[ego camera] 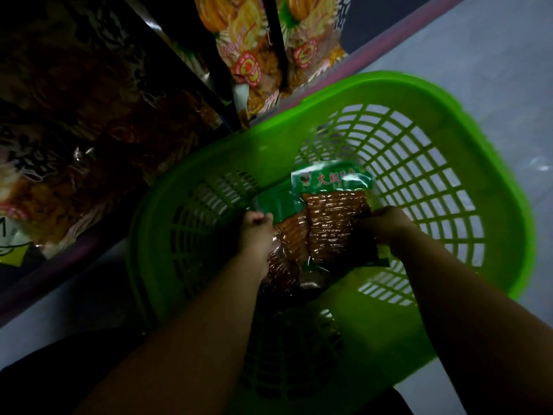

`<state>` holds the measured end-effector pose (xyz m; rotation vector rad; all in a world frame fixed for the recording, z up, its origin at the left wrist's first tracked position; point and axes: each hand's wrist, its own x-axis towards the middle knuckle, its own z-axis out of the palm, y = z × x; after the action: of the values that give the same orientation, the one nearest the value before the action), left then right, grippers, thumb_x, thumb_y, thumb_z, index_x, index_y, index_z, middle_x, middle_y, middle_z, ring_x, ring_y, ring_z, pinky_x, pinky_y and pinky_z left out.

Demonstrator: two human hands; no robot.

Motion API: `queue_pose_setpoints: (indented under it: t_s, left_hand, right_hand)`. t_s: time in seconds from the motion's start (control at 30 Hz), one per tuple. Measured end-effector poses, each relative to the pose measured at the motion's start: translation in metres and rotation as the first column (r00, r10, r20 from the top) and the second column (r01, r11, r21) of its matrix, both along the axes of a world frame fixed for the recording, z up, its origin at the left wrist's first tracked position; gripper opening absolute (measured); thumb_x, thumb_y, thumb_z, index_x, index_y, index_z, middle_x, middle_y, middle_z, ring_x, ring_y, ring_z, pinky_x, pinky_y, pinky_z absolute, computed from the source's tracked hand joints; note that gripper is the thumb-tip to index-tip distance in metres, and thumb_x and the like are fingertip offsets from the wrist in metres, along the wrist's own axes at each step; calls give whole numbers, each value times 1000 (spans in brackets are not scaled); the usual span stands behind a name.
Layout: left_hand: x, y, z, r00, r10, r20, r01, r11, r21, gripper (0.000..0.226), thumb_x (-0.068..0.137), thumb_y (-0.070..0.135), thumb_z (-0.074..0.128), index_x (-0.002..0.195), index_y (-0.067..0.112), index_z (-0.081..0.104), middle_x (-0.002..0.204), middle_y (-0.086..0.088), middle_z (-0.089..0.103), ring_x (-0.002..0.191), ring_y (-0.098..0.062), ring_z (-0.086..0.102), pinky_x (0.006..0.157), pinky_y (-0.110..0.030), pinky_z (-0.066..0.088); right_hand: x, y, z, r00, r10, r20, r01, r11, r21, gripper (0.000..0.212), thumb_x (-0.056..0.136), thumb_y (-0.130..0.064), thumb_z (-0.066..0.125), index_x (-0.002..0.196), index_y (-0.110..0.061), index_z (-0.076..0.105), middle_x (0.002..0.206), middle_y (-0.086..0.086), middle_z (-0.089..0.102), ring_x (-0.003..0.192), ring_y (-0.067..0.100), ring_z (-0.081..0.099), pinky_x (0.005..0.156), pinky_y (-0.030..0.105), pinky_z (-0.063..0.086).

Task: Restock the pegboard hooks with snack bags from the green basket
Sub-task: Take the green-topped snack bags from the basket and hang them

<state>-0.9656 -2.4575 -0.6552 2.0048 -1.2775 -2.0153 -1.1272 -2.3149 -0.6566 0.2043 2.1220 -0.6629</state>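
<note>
Reaching into the green basket (389,85), my left hand (257,232) and right hand (386,224) each grip a sausage snack bag (335,217).

Dim, shadowed left and foreground; brighter upper right; slight blur, wide-angle edge distortion.

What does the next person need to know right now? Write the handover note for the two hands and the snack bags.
Left hand: its grip is closed on the left snack bag, inside the green basket.
Right hand: grips the right edge of the green-topped snack bag, which it holds above the basket floor.
Both bags are over the basket, side by side; whether more lie beneath is too dark to tell.
Done: bags picked up.
Left: carry them to the pegboard hooks, not clearly visible here, and hang them. Other snack packs hang on the display beyond the basket.
</note>
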Motion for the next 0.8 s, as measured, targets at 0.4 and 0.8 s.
queue_pose_setpoints:
  t_s: [0.4,0.8]
  left_hand:
    - [-1,4,11,990,-134,32,134,991,12,35,84,18,68,115,11,52,99,1,56,76,-8,47,73,-23,36]
    - [15,-17,13,969,-139,205,188,952,-242,25,91,8,59,115,1,59,116,-17,63,105,-28,60,90,-38,50]
  right_hand:
    - [-3,-5,11,996,1,91,-3,1000,22,24,87,-4,63,109,4,60,118,22,62,109,35,59,85,40,46]
    - [-12,1,12,995,86,-44,-79,985,154,31,83,-3,65,113,2,56,104,20,60,89,30,59,75,38,51]
